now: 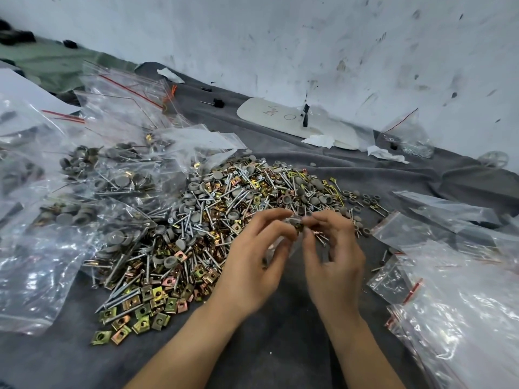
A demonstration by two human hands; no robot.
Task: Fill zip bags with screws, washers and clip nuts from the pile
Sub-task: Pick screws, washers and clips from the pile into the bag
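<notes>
- Handling, hardware: screws (118, 279) are long, stiff and pointed, and likely to pierce thin film if pushed in tip-first. Take them by the shank, several at once.
- Clip nuts (146, 304) are small, flat folded metal with sharp edges. They probably snag on each other, so pinch them by the flat faces.
- Washers (171, 261) are grey, round and light, and look apt to roll. Pinch across the rim.
- Handling, zip bag (282, 244): thin, clear, limp and slippery. It won't stay open unaided, so grip it at the mouth, just under the red strip.
- Pile (213, 220) is the landmark. It lies on the grey cloth (280, 346).
- Left hand (252, 265) is at the pile's near right edge, fingers curled, holding the zip bag.
- Right hand (334, 256) is just right of it, off the same edge. Thumb and forefinger are pinched narrow at the bag's mouth. Whether they hold film or a piece, I cannot tell (motion blur).
- The bag sits between the two hands, above the pile's edge, with something dark at its mouth.
- Filled bags (112, 169) are left of the pile, overlapping its margin.
- Empty bags (449, 276) are right of the pile, beyond the right hand.
</notes>
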